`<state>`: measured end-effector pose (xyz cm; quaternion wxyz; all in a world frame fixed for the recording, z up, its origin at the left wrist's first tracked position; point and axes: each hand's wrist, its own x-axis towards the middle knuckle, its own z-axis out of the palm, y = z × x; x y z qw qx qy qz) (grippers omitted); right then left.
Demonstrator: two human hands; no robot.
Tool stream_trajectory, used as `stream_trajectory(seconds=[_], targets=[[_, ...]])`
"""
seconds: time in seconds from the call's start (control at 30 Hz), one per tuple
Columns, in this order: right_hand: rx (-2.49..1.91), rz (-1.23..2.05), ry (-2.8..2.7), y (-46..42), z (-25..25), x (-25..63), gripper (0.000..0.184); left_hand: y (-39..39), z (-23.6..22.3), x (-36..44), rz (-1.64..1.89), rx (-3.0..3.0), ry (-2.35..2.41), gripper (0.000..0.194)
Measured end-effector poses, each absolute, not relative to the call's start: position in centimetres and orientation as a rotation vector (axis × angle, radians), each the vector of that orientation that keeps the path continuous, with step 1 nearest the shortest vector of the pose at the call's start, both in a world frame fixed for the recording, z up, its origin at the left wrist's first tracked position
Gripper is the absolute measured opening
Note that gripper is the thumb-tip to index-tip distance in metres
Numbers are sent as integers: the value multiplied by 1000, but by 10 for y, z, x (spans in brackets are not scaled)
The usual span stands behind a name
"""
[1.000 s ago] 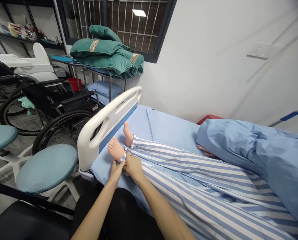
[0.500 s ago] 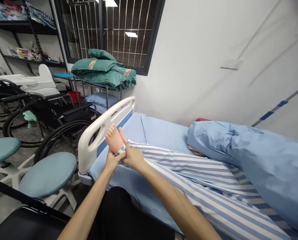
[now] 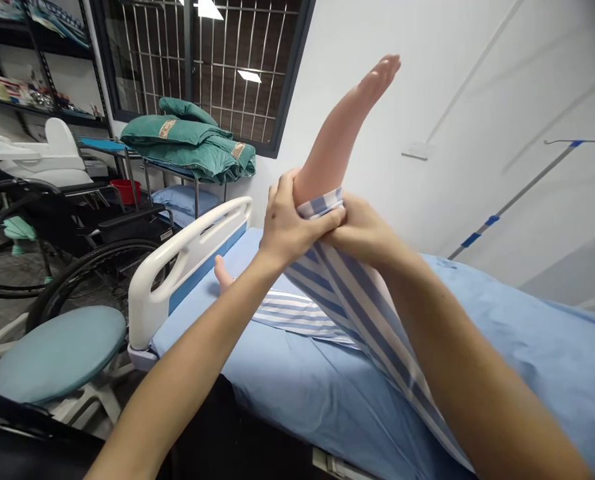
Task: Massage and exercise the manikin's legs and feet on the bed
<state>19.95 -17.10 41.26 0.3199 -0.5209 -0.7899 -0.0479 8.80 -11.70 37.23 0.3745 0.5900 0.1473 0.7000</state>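
Note:
A manikin lies on the bed (image 3: 297, 387) in blue-and-white striped trousers. Its near leg (image 3: 340, 127) is raised high, foot pointing up toward the wall. My left hand (image 3: 287, 223) is wrapped round the ankle at the striped trouser cuff (image 3: 321, 202). My right hand (image 3: 364, 230) is closed on the same cuff from the other side. The striped trouser leg (image 3: 347, 300) hangs down from the cuff along my right forearm. The manikin's other foot (image 3: 223, 273) rests flat on the blue sheet near the white footboard (image 3: 177, 263).
A round teal stool (image 3: 52, 350) stands left of the bed. Black wheelchairs (image 3: 72, 247) sit behind it. A metal trolley holds folded green blankets (image 3: 192, 140) and a blue pillow. Shelves line the far left wall. A pole with blue tape (image 3: 507, 200) leans on the white wall.
Both hands have lifted the manikin's near leg by the trouser cuff from the mattress to well above the bed. The view has swung right and closer.

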Motion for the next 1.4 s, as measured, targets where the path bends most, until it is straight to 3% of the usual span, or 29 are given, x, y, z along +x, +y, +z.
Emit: stream_trajectory(seconds=[0.2,0.5,0.73,1.03,1.4], targets=[[-1557,-48,-2062,-142,360,168,41,-100,316,60,1678,1323,614,64],[-2009,114,-2229,-80,180,96,50,-66,129,-1,1414,709,771,39],[-2119,249,-2284,-64,72,80,47,-53,9,-17,1271,462,816,46],[-2105,235,-2271,-59,59,82,48,-50,-10,-19,1282,482,761,56],[-2062,231,-2280,-73,73,79,48,-55,0,-20,1242,513,826,48]])
